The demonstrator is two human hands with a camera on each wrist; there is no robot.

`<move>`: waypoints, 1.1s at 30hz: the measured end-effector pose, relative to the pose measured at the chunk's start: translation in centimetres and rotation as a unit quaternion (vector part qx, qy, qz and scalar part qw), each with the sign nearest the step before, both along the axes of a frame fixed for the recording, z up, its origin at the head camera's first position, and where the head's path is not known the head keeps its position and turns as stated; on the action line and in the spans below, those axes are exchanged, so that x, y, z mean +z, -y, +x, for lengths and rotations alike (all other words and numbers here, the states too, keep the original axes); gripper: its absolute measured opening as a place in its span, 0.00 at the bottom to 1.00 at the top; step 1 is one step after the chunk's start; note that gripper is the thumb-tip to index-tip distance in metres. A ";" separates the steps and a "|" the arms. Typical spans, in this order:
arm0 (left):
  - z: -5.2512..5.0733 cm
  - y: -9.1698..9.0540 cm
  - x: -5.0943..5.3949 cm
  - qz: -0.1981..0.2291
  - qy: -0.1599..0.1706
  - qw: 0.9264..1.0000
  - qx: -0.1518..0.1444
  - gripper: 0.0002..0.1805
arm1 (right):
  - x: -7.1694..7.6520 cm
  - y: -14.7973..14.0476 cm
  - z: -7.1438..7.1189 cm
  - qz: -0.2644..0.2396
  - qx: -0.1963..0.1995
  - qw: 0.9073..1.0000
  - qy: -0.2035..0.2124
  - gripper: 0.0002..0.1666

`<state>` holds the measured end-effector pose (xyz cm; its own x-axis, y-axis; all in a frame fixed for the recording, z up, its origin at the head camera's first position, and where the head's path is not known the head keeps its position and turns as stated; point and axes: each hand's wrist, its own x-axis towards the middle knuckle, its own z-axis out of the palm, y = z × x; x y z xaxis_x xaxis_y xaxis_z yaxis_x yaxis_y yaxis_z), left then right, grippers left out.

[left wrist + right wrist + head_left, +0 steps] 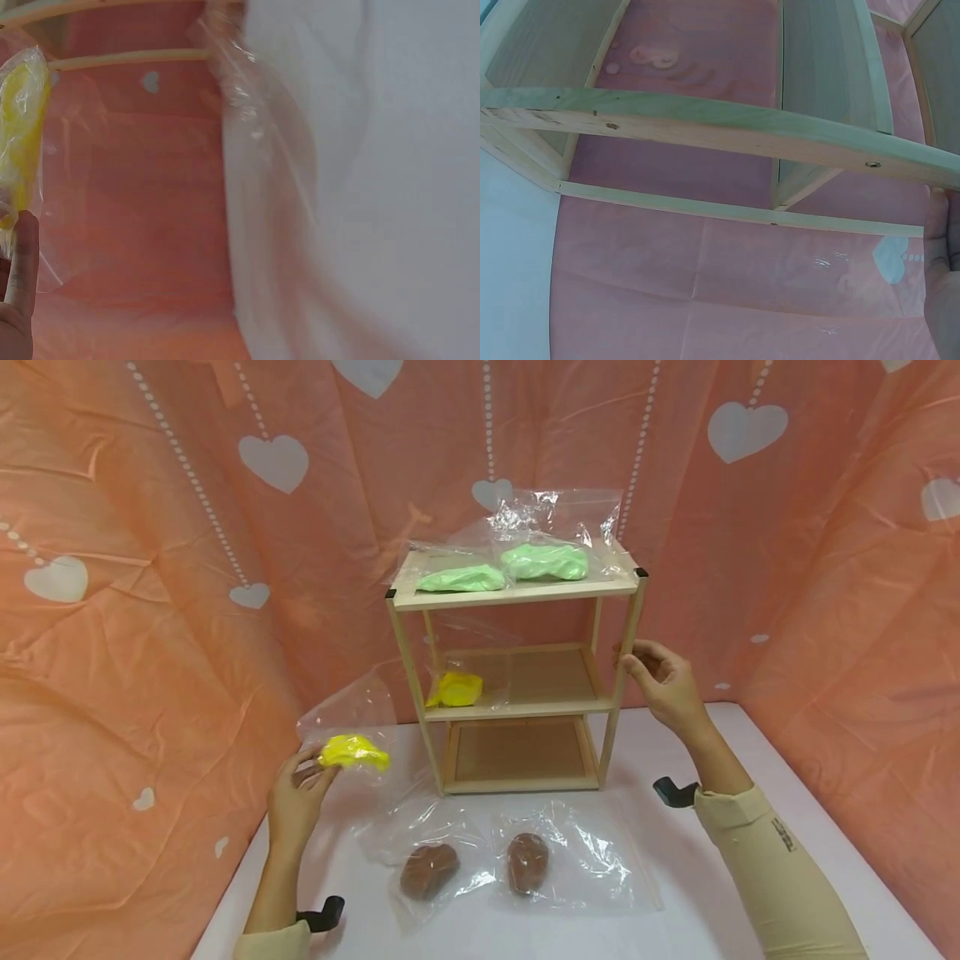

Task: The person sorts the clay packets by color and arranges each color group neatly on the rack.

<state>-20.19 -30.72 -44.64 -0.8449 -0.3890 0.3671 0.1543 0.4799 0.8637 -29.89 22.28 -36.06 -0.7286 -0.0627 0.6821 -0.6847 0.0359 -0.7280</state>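
Sleeves [780, 877] nearest, left fingers [25, 259] pinch bagged yellow lump [352, 751] at their tips, right fingers [656, 650] grip rack [517, 599].

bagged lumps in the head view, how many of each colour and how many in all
Green lumps: 2, on the top shelf
Yellow lumps: 2, one in the left hand
Brown lumps: 2, on the table
Total: 6

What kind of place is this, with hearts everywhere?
It looks like a small curtained-off indoor corner, maybe a booth set up for hands-on work. Heart-patterned cloth hangs on three sides, and a little wooden shelf stands on a white table.
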 end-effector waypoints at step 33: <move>4.4 -8.5 3.7 -0.058 -0.253 0.953 -0.158 0.29 | -0.2 0.0 -0.3 -0.009 0.033 0.999 -0.002 0.12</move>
<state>-15.74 -22.26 -40.93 -0.6167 -0.0756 0.7836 0.6896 0.4282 0.5840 -30.17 22.30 -36.28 -0.7208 -0.0991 0.6860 -0.6876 -0.0222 -0.7257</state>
